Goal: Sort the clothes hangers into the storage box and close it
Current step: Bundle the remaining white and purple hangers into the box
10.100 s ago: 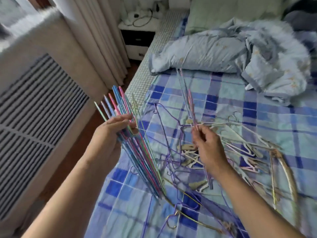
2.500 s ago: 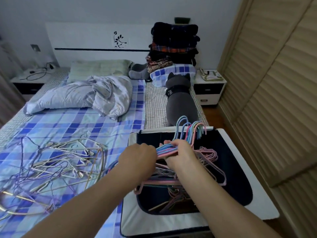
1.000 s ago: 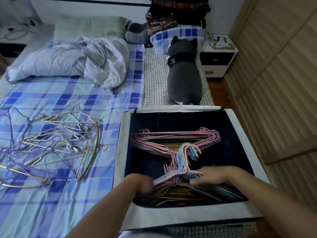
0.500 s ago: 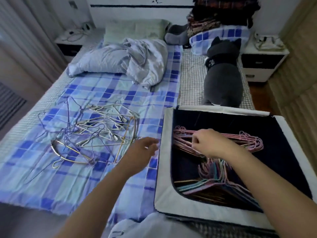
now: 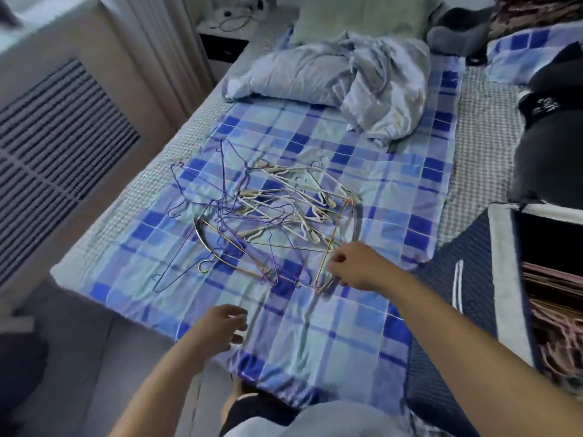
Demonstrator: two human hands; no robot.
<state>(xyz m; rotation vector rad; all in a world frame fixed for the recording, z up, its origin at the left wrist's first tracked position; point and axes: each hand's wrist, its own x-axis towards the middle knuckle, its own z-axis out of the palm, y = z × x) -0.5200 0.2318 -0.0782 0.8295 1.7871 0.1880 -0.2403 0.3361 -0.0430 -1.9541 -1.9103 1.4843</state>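
Change since half a second ago: the view has swung left, so the pile of hangers (image 5: 268, 216) now sits at centre and the storage box (image 5: 504, 279) has slid to the 3 o'clock edge. The right hand (image 5: 355, 268) has left the box and now reaches the pile; the left hand (image 5: 220, 326) has dropped lower, toward 6 o'clock.

Right hand: at the near right corner of the pile, fingers curled down over a gold wire hanger (image 5: 328, 247); whether it has actually gripped the wire I cannot tell.

Left hand: hovers over the checked blue sheet (image 5: 315, 326) near the bed's edge, fingers loosely spread, holding nothing.

Storage box: open at 3 o'clock, white rim and dark lining showing, its navy flap (image 5: 457, 279) hanging toward the sheet.

In the box: a stack of pink hangers (image 5: 558, 310), cut off by the frame edge.

Loose hangers: tangled on the sheet, purple wire ones toward 9 o'clock, cream ones in the middle, gold ones along the near side.

Beyond, at 12 o'clock: a crumpled pale blue duvet (image 5: 340, 77).

At 2 o'clock: a dark grey plush toy (image 5: 549, 146).
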